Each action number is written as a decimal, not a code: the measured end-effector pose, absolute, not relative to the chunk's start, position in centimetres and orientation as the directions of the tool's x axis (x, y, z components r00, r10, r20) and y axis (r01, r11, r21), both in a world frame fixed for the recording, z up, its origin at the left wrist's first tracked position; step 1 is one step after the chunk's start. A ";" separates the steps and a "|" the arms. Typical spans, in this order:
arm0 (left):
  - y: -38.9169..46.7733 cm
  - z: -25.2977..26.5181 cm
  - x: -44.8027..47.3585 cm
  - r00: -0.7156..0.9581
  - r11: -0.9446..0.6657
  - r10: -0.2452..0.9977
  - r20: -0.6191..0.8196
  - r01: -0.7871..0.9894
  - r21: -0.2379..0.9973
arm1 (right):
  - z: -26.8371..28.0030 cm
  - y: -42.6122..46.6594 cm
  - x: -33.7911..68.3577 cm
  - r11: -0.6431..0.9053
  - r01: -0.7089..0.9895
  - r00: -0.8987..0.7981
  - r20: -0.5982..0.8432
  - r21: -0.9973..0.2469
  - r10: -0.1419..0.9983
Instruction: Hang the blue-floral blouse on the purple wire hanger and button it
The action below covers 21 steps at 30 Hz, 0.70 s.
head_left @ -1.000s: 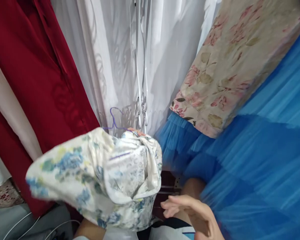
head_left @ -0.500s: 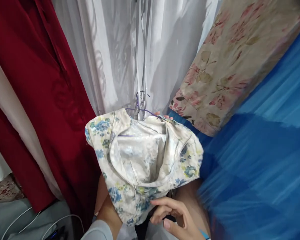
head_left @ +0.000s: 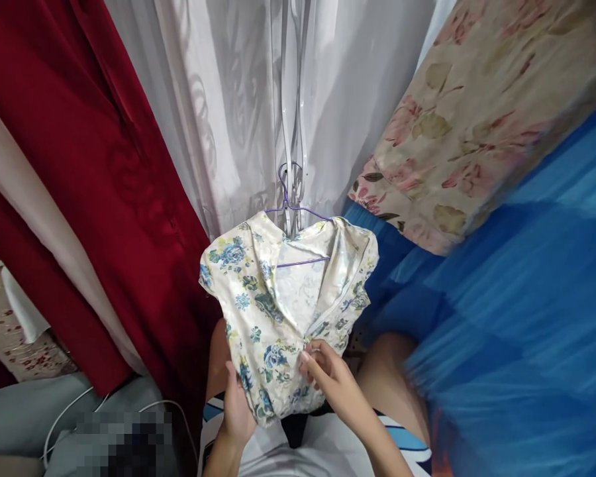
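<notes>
A cream blouse (head_left: 251, 318) with blue and green flowers hangs in front of me on a purple wire hanger (head_left: 308, 211). Its V-shaped neckline is open, showing the pale inside and the hanger's bar. My right hand (head_left: 330, 374) pinches the front fabric at the bottom of the V, thumb and fingers together. At the blouse's lower left edge is my left hand (head_left: 238, 411), its thumb upright beside the cloth. The other left fingers are hidden behind the fabric.
White drapes (head_left: 238, 99) with long white straps (head_left: 287, 99) hang behind the hanger. Red cloth (head_left: 124, 218) is on the left; floral fabric (head_left: 437, 146) and blue tulle (head_left: 501, 318) are on the right. White cables (head_left: 171, 403) lie over grey fabric at lower left.
My left hand has come from behind the blouse to its lower left edge. My right hand has moved up and taken hold of the front. The blouse hangs flatter, its neckline narrower.
</notes>
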State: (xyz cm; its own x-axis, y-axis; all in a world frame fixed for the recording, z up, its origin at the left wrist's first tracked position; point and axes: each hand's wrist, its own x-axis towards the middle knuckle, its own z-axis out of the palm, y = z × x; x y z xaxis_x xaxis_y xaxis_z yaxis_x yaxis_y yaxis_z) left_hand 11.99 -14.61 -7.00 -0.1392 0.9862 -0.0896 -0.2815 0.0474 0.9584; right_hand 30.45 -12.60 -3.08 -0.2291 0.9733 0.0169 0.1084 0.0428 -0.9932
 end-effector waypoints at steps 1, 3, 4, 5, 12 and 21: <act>-14.8 -7.5 11.9 -0.138 0.064 0.984 -0.112 -0.313 0.947 | -3.1 -12.0 29.8 0.066 0.111 -0.231 0.039 -0.992 0.972; -14.9 -8.0 11.7 -0.157 0.074 0.977 -0.141 -0.369 0.927 | -2.9 -11.1 28.7 0.110 0.095 -0.248 0.084 -0.989 0.965; -14.8 -8.1 11.6 -0.167 0.072 0.975 -0.145 -0.380 0.922 | -2.7 -10.8 28.3 0.125 0.084 -0.251 0.101 -0.989 0.963; -14.7 -8.1 11.6 -0.182 0.063 0.973 -0.139 -0.371 0.927 | -2.6 -10.6 28.0 0.131 0.073 -0.245 0.110 -0.989 0.963; -14.3 -7.8 13.1 -0.510 -0.235 0.807 0.298 0.187 0.954 | -1.5 -10.9 29.3 -0.083 -0.095 -0.135 -0.070 -0.992 0.988; -11.7 -6.5 16.2 0.017 -0.340 0.927 0.374 0.456 0.822 | 0.0 -10.5 28.4 -0.069 -0.141 -0.218 -0.037 -0.988 0.975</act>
